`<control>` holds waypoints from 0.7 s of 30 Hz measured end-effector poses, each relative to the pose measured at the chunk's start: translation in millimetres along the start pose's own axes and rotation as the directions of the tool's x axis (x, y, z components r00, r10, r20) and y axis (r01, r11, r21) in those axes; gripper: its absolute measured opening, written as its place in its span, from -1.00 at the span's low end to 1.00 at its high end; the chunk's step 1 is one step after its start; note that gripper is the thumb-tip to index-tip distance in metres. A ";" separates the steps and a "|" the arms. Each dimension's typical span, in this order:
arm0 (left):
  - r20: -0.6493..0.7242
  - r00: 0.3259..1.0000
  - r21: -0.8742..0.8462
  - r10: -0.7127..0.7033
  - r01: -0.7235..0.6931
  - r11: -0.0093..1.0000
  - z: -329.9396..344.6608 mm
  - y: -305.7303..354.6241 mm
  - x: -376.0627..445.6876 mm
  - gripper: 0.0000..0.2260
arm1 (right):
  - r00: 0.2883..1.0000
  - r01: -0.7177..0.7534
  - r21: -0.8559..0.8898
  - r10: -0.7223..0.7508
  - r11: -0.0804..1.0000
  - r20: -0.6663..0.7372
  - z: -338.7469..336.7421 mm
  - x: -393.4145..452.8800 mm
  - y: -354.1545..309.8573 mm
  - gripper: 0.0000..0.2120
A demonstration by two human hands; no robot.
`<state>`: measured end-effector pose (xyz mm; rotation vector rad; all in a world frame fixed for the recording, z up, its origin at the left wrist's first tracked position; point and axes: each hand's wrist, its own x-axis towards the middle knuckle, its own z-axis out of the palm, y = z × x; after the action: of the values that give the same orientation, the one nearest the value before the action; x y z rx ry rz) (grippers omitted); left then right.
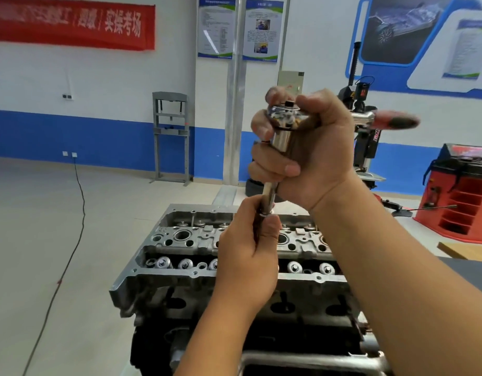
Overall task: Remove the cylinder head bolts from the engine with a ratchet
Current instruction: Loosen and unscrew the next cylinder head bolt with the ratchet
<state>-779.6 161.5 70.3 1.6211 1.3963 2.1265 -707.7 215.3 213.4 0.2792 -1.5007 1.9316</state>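
A chrome ratchet (284, 119) with a red and black handle (397, 121) is held up in the air above the engine. My right hand (305, 156) grips its head and the socket extension below it. Lower down, my left hand (250, 256) is curled round a long cylinder head bolt (265, 210) that hangs from the extension. The grey cylinder head (180, 240), with open bolt holes and valve springs, sits on the engine block directly beneath both hands.
A grey press frame (170, 137) stands at the back wall. A black cable (71, 240) runs across the floor on the left. A tyre machine (367, 126) and a red cabinet (462, 196) stand at the right. A dark tabletop edge (467, 270) lies beside the engine.
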 end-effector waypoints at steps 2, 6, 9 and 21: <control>-0.010 1.000 0.009 0.017 -0.016 1.000 1.4 0.3 -0.4 -0.90 | 0.998 0.041 0.012 -0.040 0.999 -0.047 -3.1 -4.4 2.8 -0.81; -0.081 0.995 0.111 0.061 -0.051 0.993 7.3 0.6 -1.7 -0.88 | 0.916 0.264 -0.249 -0.323 0.932 -0.237 10.0 -12.6 19.9 -0.86; -0.124 0.991 0.102 0.047 -0.034 0.994 5.4 1.0 -2.4 -0.89 | 0.905 0.279 -0.385 -0.375 0.880 -0.201 21.9 -4.6 25.5 -0.95; -0.078 0.996 0.071 0.044 -0.038 0.997 6.6 0.2 0.3 -0.88 | 0.920 0.251 -0.287 -0.320 0.925 -0.228 11.1 -13.4 17.8 -0.81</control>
<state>-774.2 165.4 70.5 1.6195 1.4892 2.2124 -711.0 198.1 195.8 0.1078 -1.4142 1.4630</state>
